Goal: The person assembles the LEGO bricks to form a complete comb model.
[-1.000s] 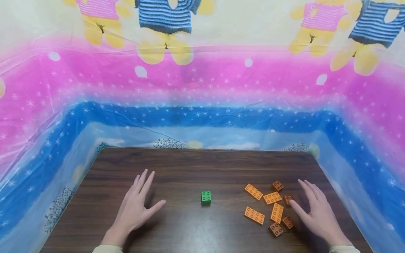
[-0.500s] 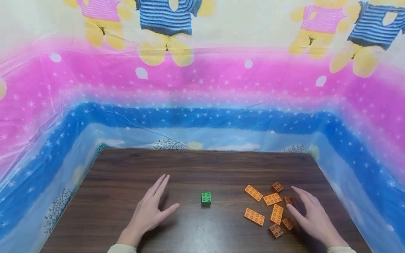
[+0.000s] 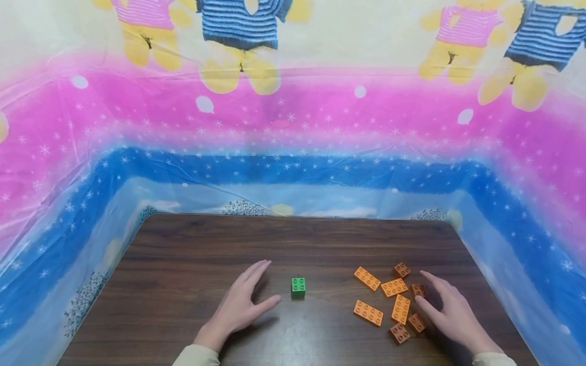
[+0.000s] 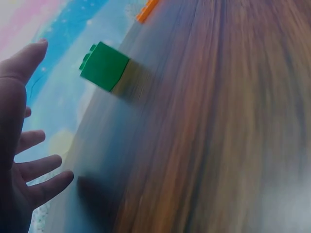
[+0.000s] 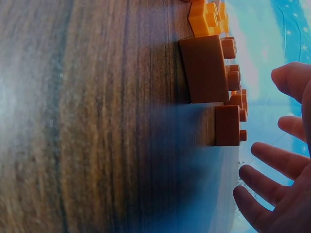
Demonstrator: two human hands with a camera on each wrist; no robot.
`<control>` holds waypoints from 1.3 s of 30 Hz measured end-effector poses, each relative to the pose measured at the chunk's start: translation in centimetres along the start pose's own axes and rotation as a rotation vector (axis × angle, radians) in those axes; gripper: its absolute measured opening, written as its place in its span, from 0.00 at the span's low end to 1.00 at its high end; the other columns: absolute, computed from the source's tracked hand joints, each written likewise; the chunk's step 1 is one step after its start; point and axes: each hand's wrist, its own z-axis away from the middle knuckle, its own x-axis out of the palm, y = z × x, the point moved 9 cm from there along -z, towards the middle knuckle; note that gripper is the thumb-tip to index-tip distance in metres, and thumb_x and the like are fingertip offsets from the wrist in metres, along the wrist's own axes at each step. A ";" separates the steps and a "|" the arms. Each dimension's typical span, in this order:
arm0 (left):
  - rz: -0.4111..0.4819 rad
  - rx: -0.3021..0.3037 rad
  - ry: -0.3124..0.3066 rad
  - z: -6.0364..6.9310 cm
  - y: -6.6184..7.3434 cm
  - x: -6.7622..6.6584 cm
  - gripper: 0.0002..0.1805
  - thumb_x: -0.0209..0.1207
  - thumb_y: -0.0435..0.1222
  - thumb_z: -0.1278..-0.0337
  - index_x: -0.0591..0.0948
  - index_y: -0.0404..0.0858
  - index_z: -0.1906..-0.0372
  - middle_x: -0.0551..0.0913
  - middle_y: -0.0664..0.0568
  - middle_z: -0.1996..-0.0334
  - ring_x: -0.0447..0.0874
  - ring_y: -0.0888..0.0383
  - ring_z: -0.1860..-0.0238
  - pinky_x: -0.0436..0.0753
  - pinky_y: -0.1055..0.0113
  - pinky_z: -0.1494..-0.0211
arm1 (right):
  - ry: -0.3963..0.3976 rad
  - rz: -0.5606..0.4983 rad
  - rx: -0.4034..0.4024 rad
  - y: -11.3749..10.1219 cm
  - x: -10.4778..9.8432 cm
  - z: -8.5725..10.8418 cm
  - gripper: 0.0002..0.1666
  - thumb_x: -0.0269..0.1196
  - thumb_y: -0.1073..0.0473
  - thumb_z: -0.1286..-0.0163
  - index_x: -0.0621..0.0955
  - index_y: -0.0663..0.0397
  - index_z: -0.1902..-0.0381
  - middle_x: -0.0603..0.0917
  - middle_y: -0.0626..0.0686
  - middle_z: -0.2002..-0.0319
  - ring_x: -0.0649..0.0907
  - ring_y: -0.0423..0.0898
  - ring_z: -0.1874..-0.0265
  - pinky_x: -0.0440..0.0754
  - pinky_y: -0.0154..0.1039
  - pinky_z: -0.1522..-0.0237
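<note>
Left grip: my left grip holds nothing, thumb and fingers apart, just beside the small green cube-like plastic brick but not touching it
Green brick's place: it sits studs up on the dark wood-grain counter, between my two hands and nearer the left
Green brick's handling: I judge it light, stiff and hard to break, its smooth walls perhaps a little slippery; two opposite side walls, below the four studs, look the best place to pinch
Right grip: my right grip is empty too, thumb and fingers apart, beside the square brown plastic bricks; in the right wrist view it looks clear of them
Brown bricks: four lie loose, one partly behind my thumb; like the green one, they should be rigid and easily held by the sides
Orange bricks: four oblong orange plastic bricks lie flat, studs up, left of the brown ones; I would take each across its narrow width
Containers: I see none, the bricks lie directly on the counter
</note>
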 end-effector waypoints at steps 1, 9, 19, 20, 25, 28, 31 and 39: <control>0.020 0.008 -0.003 -0.1 0.1 0.3 0.46 0.69 0.59 0.38 0.68 0.47 0.20 0.68 0.46 0.22 0.67 0.44 0.23 0.70 0.38 0.27 | -0.004 -0.005 0.002 0.1 0.1 0.0 0.40 0.65 0.42 0.23 0.70 0.57 0.23 0.76 0.68 0.31 0.75 0.72 0.35 0.69 0.76 0.41; 0.143 0.071 -0.027 -1.2 1.0 2.5 0.42 0.71 0.53 0.37 0.73 0.40 0.24 0.76 0.47 0.29 0.82 0.52 0.39 0.80 0.50 0.35 | -0.044 -0.028 0.027 0.5 0.5 0.0 0.40 0.65 0.42 0.24 0.70 0.57 0.23 0.78 0.68 0.33 0.77 0.71 0.36 0.71 0.76 0.41; 0.203 0.077 -0.065 -2.4 1.6 4.1 0.39 0.73 0.50 0.39 0.76 0.38 0.28 0.83 0.47 0.38 0.83 0.57 0.61 0.82 0.63 0.53 | -0.062 -0.055 0.049 1.0 0.7 0.0 0.41 0.64 0.41 0.23 0.70 0.62 0.24 0.83 0.67 0.38 0.81 0.69 0.39 0.76 0.71 0.42; 0.207 0.075 -0.066 -2.5 1.6 4.3 0.38 0.74 0.49 0.39 0.76 0.38 0.28 0.83 0.47 0.38 0.83 0.57 0.61 0.82 0.64 0.54 | -0.067 -0.057 0.056 1.1 0.8 0.0 0.41 0.64 0.41 0.22 0.70 0.62 0.24 0.82 0.68 0.38 0.81 0.70 0.39 0.76 0.71 0.42; 0.234 0.065 -0.068 -2.7 1.5 4.7 0.34 0.75 0.45 0.41 0.79 0.37 0.32 0.85 0.49 0.39 0.83 0.57 0.63 0.82 0.66 0.56 | -0.100 -0.079 0.094 1.8 1.0 -0.1 0.40 0.62 0.40 0.21 0.71 0.61 0.25 0.80 0.69 0.35 0.80 0.69 0.38 0.78 0.68 0.42; 0.234 0.056 -0.067 -2.7 1.5 4.9 0.32 0.76 0.43 0.41 0.81 0.38 0.33 0.86 0.51 0.41 0.83 0.58 0.63 0.82 0.66 0.56 | -0.114 -0.089 0.108 2.2 1.1 -0.2 0.38 0.61 0.40 0.21 0.72 0.59 0.25 0.80 0.68 0.34 0.81 0.68 0.39 0.80 0.66 0.43; 0.207 0.036 -0.062 -2.7 1.3 5.0 0.30 0.75 0.43 0.40 0.82 0.41 0.35 0.86 0.53 0.43 0.83 0.61 0.63 0.81 0.67 0.56 | -0.123 -0.101 0.103 2.3 1.1 -0.3 0.35 0.62 0.43 0.20 0.74 0.58 0.26 0.81 0.67 0.35 0.82 0.66 0.39 0.81 0.65 0.43; 0.117 -0.040 -0.076 -2.5 0.8 5.3 0.24 0.72 0.50 0.36 0.83 0.52 0.37 0.85 0.65 0.52 0.80 0.68 0.62 0.75 0.66 0.59 | -0.141 -0.085 0.061 2.0 1.0 -0.7 0.29 0.64 0.55 0.22 0.76 0.57 0.28 0.82 0.65 0.35 0.82 0.66 0.39 0.81 0.65 0.43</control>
